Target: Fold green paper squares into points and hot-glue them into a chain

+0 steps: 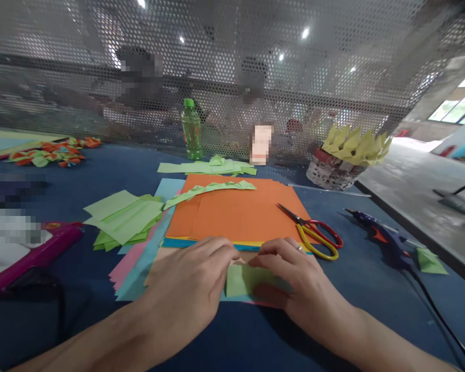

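Observation:
A small light green sheet of paper (240,280) lies between my hands, over the stacked coloured paper. My left hand (197,276) is closed, its bent fingertips at the sheet's upper left edge and its thumb hidden. On the sheet's right end, my right hand (294,266), wearing a ring, pinches with curled fingers. Beneath them spreads a stack of orange paper (240,206), with blue, pink and tan sheets showing at its edges. A folded green paper strip (211,189) rests across the orange top. Red-and-yellow-handled scissors (313,232) lie on the stack's right side.
Loose green sheets (126,217) lie left of the stack; more green strips (207,167) lie behind it. A green bottle (191,129) stands by the perforated metal screen (225,72). Rightward are a glue gun (387,240) with its cord and a paper-trimmed basket (337,168) near the table edge.

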Demonstrator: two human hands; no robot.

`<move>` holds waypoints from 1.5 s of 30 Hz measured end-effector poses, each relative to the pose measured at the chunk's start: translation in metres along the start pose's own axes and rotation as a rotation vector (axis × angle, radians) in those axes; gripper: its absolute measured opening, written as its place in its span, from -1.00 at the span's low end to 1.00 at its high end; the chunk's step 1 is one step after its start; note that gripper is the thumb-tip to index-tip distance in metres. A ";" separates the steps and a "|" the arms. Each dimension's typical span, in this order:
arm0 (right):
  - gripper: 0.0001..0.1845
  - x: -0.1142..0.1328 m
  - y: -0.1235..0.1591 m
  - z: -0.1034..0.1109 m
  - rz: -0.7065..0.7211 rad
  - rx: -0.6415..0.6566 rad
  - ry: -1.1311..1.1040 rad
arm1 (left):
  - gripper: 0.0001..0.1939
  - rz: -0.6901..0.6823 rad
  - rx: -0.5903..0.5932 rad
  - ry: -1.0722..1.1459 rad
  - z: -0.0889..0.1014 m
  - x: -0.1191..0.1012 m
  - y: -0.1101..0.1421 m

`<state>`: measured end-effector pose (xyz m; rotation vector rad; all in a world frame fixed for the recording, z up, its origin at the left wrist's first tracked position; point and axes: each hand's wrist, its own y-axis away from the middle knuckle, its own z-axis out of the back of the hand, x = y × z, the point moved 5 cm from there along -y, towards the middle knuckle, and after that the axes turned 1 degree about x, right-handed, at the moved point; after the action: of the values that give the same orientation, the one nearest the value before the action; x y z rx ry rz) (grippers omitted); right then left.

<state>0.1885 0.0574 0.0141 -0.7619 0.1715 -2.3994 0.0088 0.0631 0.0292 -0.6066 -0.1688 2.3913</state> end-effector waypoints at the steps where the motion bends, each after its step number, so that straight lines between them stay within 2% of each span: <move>1: -0.59 0.000 0.000 0.001 0.000 -0.023 0.005 | -0.72 0.001 -0.002 0.004 0.000 0.000 0.000; 6: -0.84 0.008 0.001 0.007 0.101 -0.104 0.052 | -0.73 -0.053 -0.087 0.074 0.004 -0.003 0.000; 10: -0.84 0.014 0.002 0.015 0.218 -0.141 0.089 | -0.69 -0.221 -0.250 0.143 0.020 -0.021 0.007; 12: -0.81 0.015 0.002 0.017 0.239 -0.148 0.107 | -0.69 -0.309 -0.289 0.163 0.025 -0.032 0.012; 16: -0.77 0.014 0.000 0.018 0.242 -0.153 0.113 | -0.69 -0.358 -0.183 0.151 0.016 -0.038 0.014; 20: -0.73 0.010 -0.003 0.017 0.227 -0.176 0.126 | -0.61 -0.183 0.086 0.095 -0.007 -0.020 0.007; 24: -0.72 0.007 -0.004 0.017 0.176 -0.134 0.152 | -0.56 -0.088 0.187 0.081 -0.016 -0.010 0.004; 28: -0.87 0.011 -0.003 0.013 0.114 -0.034 0.161 | -0.61 -0.052 0.193 0.093 -0.017 -0.009 0.004; 33: -0.85 0.012 -0.002 0.005 0.113 0.049 0.139 | -0.66 -0.051 0.170 0.085 -0.019 -0.005 0.004; 38: -0.82 -0.003 -0.001 0.000 -0.046 0.083 0.048 | -0.87 -0.116 0.183 0.007 -0.016 -0.005 0.005; 42: -0.80 -0.007 -0.001 -0.001 -0.151 0.077 -0.016 | -0.71 -0.191 0.138 -0.071 -0.012 -0.012 0.007; 45: -0.80 -0.005 0.000 -0.003 -0.169 0.062 0.011 | -0.70 -0.206 0.126 -0.113 -0.013 -0.015 0.008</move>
<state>0.1901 0.0606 0.0090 -0.7613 0.0386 -2.5555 0.0200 0.0473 0.0213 -0.3774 -0.1220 2.2179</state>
